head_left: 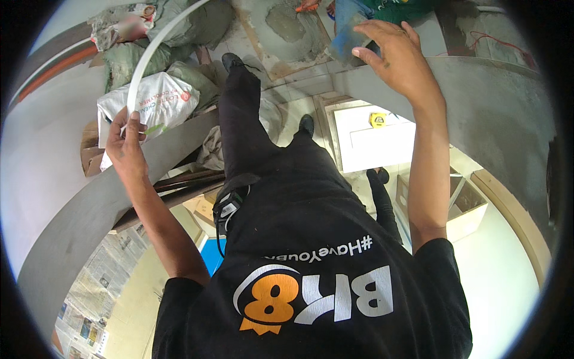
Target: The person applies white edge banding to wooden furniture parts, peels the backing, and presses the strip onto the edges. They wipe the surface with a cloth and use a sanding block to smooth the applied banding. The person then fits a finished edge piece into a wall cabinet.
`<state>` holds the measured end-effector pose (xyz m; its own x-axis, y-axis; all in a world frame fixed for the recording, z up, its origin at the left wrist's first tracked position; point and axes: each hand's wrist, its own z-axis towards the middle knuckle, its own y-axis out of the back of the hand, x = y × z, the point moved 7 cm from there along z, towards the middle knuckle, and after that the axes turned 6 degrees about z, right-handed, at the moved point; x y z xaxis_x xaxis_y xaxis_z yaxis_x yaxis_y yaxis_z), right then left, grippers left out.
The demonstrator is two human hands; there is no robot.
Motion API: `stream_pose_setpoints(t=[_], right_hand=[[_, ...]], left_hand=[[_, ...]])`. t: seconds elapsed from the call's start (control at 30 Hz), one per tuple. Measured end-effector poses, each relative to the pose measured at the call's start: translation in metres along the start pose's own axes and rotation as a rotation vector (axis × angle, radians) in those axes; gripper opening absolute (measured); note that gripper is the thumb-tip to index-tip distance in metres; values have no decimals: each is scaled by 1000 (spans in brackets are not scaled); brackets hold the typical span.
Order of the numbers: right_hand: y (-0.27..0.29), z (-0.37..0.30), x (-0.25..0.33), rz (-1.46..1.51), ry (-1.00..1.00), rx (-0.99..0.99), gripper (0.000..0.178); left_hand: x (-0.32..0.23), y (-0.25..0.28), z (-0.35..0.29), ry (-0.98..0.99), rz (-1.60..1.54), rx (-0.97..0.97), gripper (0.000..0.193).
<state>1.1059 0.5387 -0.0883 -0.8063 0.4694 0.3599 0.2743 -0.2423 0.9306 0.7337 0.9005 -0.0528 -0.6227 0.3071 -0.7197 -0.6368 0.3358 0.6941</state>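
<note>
My left hand [127, 143] is closed around the lower end of a long, thin white flexible strip [145, 60]. The strip bows up from my fingers and runs out of the top of the picture. Under and beside this hand lies a white printed sack [170, 99]. Raised at the upper right, my right hand [388, 57] has its fingers stretched and thumb apart, with nothing seen in it. Below it passes a grey curved ledge [496, 96], which arcs across the scene to the lower left; I cannot tell whether the hand touches it.
Filled sacks [191, 24] are piled at the upper left. A wet cement patch [287, 27] lies on the floor ahead, near another person in green [400, 9]. A yellow tape measure [378, 120] rests on a white board [368, 152]. An open wooden box [466, 209] stands at the right.
</note>
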Motion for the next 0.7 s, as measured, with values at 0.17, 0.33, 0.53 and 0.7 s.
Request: stream_pose_setpoints(t=[0.17,0.33,0.53,0.7], right_hand=[[5,1,4,71,3,-28,38],[22,11,13,26,13,-120,33],[8,23,7,-196,-117,10,26],[-23,33,-16,-506,-563,325,28]], left_hand=[[3,9,1,-23,-51,-51,48],[3,-5,62,-61,-100,-73,48],[-11,-58,237,-111,-205,0,52],[-54,-102,401,-298,-103,154,41]])
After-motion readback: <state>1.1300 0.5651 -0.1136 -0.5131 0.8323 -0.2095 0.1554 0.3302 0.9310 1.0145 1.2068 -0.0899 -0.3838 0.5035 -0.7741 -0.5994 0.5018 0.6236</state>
